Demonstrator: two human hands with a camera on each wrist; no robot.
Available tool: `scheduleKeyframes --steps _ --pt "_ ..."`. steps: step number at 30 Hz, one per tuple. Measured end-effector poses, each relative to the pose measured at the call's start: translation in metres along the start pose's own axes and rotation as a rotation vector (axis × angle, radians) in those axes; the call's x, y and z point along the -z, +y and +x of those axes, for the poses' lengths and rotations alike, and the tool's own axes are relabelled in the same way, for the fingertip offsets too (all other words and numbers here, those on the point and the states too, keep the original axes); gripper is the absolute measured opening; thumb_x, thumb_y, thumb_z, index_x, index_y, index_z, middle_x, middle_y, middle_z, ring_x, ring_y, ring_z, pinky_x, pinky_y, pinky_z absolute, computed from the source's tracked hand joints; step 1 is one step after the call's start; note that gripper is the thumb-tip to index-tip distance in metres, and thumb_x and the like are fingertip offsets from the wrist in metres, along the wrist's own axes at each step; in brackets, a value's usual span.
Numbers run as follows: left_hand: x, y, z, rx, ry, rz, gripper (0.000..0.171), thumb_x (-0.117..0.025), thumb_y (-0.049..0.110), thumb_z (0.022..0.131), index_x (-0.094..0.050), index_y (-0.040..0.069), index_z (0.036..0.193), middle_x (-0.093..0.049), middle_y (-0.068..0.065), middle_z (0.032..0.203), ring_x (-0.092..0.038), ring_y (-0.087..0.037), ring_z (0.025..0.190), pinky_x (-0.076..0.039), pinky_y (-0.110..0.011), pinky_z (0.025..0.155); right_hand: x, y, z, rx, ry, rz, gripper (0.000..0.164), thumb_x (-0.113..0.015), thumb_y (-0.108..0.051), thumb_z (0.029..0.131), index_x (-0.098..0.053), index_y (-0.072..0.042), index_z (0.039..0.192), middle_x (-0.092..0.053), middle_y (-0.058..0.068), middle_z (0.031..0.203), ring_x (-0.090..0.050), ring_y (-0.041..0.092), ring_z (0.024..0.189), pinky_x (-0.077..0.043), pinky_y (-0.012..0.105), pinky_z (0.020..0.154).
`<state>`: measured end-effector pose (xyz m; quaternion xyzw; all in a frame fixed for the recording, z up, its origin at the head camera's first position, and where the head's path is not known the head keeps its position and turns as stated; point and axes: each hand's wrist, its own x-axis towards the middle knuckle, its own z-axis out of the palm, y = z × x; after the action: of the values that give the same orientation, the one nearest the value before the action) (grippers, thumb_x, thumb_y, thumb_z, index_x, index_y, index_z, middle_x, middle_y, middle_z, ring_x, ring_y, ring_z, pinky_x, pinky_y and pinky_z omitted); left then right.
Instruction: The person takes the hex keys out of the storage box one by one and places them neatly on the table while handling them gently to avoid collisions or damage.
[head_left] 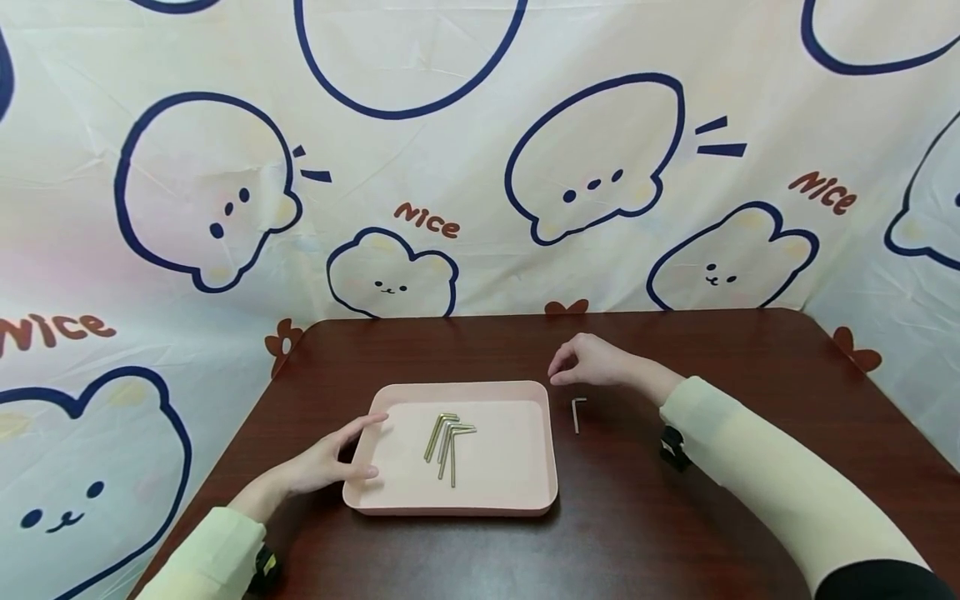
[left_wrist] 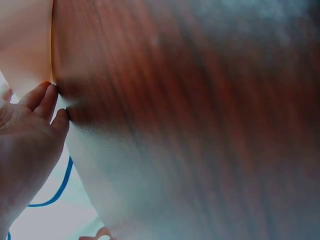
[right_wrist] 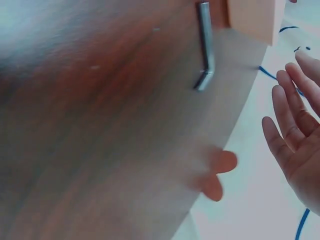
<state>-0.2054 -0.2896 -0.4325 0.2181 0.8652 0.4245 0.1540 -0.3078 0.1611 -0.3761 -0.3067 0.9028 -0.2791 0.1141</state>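
My left hand (head_left: 322,458) is at the left edge of a pale pink tray (head_left: 510,492). Its thumb and index finger reach over the rim, while its other fingers meet the outer side, as the left wrist view (left_wrist: 30,130) partly shows. Several L-shaped hex keys (head_left: 452,446), gold-toned and silvery, lie in a loose cluster on the tray. One silver hex key (head_left: 576,415) lies apart on the table, right of the tray. Above and behind that key my right hand (head_left: 592,360) hovers with nothing in it, fingers loosely bent; the right wrist view shows the key (right_wrist: 206,45) apart from the fingers.
A dark brown wooden table (head_left: 637,533) bears everything. Behind it and at both sides hangs a white cloth (head_left: 480,167) with blue bear outlines, close to the table's edges. Both wrists wear dark bands, the right one (head_left: 675,446) near the table surface.
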Motion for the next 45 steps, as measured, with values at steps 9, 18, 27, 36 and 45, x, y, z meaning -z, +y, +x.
scheduleKeyframes --steps 9,18,27,36,45 --pt "0.0 0.001 0.001 -0.012 -0.007 0.0 0.077 -0.076 0.021 0.086 -0.033 0.007 0.149 -0.03 -0.022 0.152 -0.027 -0.04 0.136 -0.021 -0.062 0.103 0.003 -0.027 0.015 0.04 -0.026 0.02 0.013 -0.074 -0.02 0.088 -0.076 -0.012 0.097 -0.069 -0.005 0.094 -0.059 0.014 0.086 -0.051 0.031 0.075" --pt "0.0 0.004 0.001 0.025 -0.013 -0.003 0.077 -0.075 0.022 0.086 -0.033 0.01 0.149 -0.028 -0.021 0.153 -0.024 -0.041 0.138 -0.018 -0.065 0.104 0.001 -0.055 0.029 0.11 -0.063 -0.01 0.009 -0.075 -0.018 0.087 -0.077 -0.013 0.094 -0.068 -0.008 0.09 -0.059 0.012 0.085 -0.05 0.028 0.075" --pt "0.0 0.003 0.001 0.021 -0.012 0.002 0.077 -0.076 0.022 0.086 -0.033 0.01 0.149 -0.028 -0.021 0.152 -0.024 -0.042 0.137 -0.019 -0.065 0.104 -0.012 -0.077 0.044 0.125 -0.124 -0.039 0.011 -0.075 -0.016 0.086 -0.077 -0.009 0.095 -0.068 -0.009 0.089 -0.059 0.01 0.084 -0.049 0.025 0.076" --pt "0.0 0.001 0.0 0.016 -0.009 -0.006 0.077 -0.076 0.022 0.085 -0.034 0.009 0.149 -0.029 -0.021 0.152 -0.025 -0.041 0.137 -0.019 -0.064 0.104 -0.033 -0.092 0.059 0.184 -0.158 0.004 0.01 -0.076 -0.01 0.085 -0.076 -0.005 0.093 -0.067 -0.006 0.083 -0.059 0.008 0.076 -0.048 0.022 0.073" --pt "0.001 0.003 -0.001 0.037 -0.01 -0.003 0.078 -0.076 0.022 0.085 -0.034 0.01 0.149 -0.029 -0.022 0.152 -0.025 -0.041 0.137 -0.019 -0.064 0.104 -0.053 -0.105 0.07 0.124 -0.193 0.049 0.007 -0.077 -0.01 0.084 -0.077 -0.006 0.089 -0.066 -0.007 0.081 -0.056 0.011 0.075 -0.048 0.023 0.068"
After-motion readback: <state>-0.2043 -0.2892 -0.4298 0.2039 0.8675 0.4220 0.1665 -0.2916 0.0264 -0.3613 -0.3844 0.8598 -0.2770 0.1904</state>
